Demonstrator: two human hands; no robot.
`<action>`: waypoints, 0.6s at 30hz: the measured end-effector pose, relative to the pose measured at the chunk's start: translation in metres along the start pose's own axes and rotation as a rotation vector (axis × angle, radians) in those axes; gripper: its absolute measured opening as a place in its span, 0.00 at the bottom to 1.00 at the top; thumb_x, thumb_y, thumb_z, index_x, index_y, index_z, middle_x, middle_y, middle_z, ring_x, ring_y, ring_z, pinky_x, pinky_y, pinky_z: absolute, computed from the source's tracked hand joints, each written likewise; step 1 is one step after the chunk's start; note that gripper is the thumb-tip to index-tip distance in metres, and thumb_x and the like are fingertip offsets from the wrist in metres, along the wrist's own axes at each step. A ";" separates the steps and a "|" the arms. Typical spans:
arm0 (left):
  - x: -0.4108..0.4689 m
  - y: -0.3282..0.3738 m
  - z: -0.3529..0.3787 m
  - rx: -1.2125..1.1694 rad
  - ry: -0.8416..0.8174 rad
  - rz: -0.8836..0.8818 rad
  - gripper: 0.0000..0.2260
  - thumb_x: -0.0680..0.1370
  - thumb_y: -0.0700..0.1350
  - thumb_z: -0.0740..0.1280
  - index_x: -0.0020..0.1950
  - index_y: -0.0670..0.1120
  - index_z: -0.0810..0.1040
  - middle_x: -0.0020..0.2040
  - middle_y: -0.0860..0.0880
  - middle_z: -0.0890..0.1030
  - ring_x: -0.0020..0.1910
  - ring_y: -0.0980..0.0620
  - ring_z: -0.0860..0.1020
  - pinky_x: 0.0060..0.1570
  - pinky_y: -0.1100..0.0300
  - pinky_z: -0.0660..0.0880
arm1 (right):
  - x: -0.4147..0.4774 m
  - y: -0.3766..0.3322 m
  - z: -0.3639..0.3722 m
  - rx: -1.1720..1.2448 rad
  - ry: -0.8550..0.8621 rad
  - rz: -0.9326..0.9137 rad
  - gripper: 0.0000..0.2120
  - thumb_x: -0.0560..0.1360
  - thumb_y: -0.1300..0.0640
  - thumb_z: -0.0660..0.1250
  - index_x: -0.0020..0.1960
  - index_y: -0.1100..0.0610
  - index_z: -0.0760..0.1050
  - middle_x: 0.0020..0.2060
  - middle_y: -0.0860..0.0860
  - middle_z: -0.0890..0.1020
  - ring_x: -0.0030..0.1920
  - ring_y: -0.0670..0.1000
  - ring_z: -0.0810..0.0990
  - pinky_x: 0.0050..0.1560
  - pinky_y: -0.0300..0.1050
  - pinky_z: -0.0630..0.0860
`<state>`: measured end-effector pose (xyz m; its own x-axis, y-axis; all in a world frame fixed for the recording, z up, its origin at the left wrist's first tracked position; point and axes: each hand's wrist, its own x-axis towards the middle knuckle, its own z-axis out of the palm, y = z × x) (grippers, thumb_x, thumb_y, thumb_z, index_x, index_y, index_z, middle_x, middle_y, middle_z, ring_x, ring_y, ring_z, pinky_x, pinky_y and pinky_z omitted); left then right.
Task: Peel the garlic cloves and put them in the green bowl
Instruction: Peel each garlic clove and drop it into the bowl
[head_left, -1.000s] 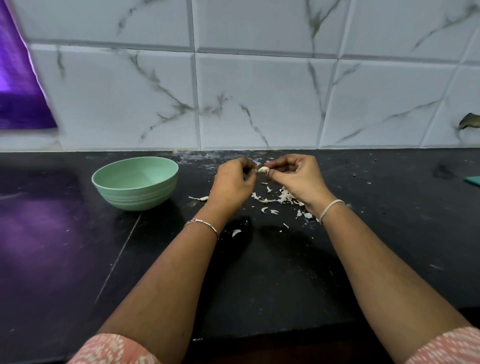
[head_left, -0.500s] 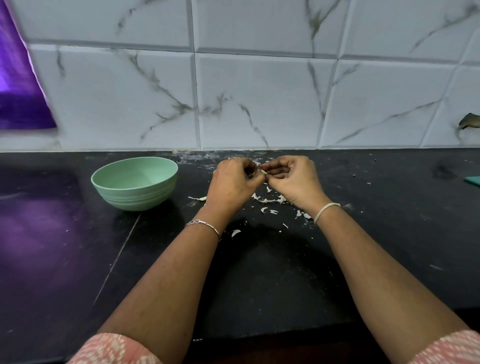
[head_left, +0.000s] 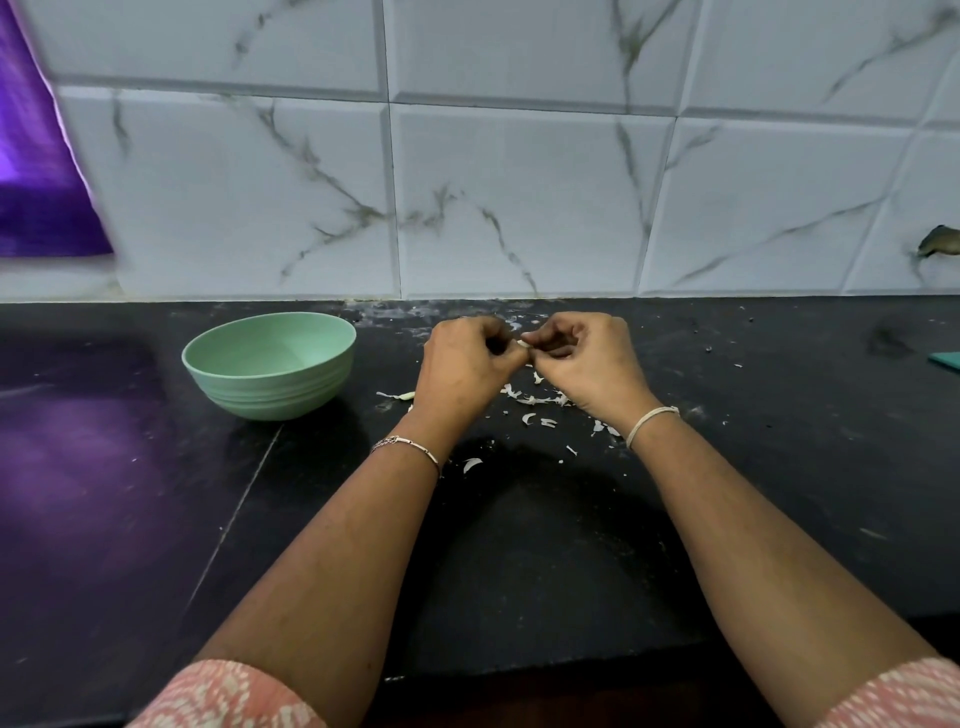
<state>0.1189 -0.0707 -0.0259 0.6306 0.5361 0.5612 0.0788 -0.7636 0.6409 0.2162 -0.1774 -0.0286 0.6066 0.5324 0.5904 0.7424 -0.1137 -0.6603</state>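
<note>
My left hand (head_left: 462, 366) and my right hand (head_left: 584, 364) meet above the black counter, fingers curled, both pinching one small pale garlic clove (head_left: 523, 343) between the fingertips. Most of the clove is hidden by the fingers. The green bowl (head_left: 270, 364) stands on the counter to the left of my left hand, about a hand's width away; its inside looks bare from here. White bits of garlic skin (head_left: 530, 400) lie scattered on the counter beneath and in front of my hands.
The black counter (head_left: 519, 545) runs to a white marbled tile wall (head_left: 519, 208) at the back. A purple cloth (head_left: 36, 171) hangs at the far left. A teal object (head_left: 945, 359) pokes in at the right edge.
My hands have closed in tighter around the clove, so less of it shows now. The bowl and the skin scraps have stayed put.
</note>
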 end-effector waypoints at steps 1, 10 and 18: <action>0.000 -0.001 0.001 -0.003 -0.006 -0.004 0.04 0.72 0.46 0.70 0.39 0.47 0.82 0.27 0.55 0.77 0.34 0.51 0.80 0.42 0.54 0.78 | 0.000 0.001 0.000 -0.015 0.000 -0.015 0.01 0.69 0.66 0.73 0.40 0.62 0.83 0.37 0.47 0.85 0.39 0.46 0.85 0.47 0.43 0.82; 0.003 -0.004 0.000 -0.144 -0.020 -0.148 0.06 0.72 0.43 0.69 0.35 0.47 0.81 0.30 0.48 0.82 0.32 0.49 0.83 0.38 0.55 0.80 | -0.001 0.000 0.000 -0.046 -0.003 -0.102 0.05 0.69 0.66 0.73 0.38 0.58 0.81 0.36 0.45 0.84 0.39 0.45 0.84 0.47 0.43 0.82; -0.001 0.002 -0.002 -0.232 -0.041 -0.147 0.05 0.73 0.47 0.72 0.38 0.49 0.82 0.36 0.49 0.84 0.32 0.52 0.83 0.35 0.58 0.79 | 0.000 0.002 0.000 0.018 0.052 -0.035 0.05 0.69 0.65 0.75 0.38 0.56 0.81 0.37 0.48 0.85 0.38 0.46 0.85 0.46 0.45 0.82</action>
<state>0.1171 -0.0723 -0.0237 0.6566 0.6162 0.4350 -0.0046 -0.5735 0.8192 0.2183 -0.1777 -0.0299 0.5949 0.4910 0.6363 0.7583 -0.0803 -0.6470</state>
